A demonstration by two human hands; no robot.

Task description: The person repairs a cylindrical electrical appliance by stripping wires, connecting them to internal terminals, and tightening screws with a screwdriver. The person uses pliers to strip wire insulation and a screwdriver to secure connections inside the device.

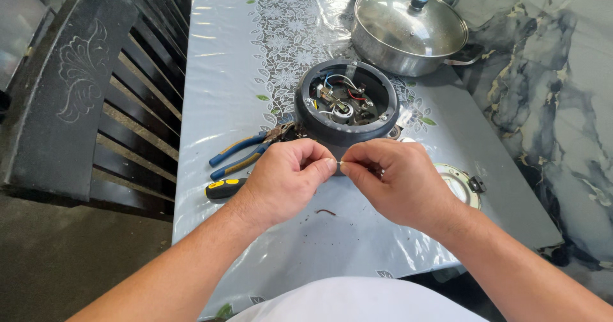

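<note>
The left hand (284, 178) and the right hand (399, 181) meet over the table (345, 239). Each grip is pinched tight on one end of a tiny thin wire (337, 163), held between the fingertips. Just behind the hands sits a round dark appliance base (347, 101), open, with wires inside. Blue pliers (246, 153) lie to the left. A steel pot (408, 31) stands farther back.

The opened appliance base (347, 101) sits mid-table (223, 60). Behind it to the right stands the lidded pot (408, 29). Left of the base lie the pliers (246, 153), with the screwdriver (225, 188) nearer. Both hands (284, 178) (399, 180) meet before it; a ring (461, 184) lies right.
</note>
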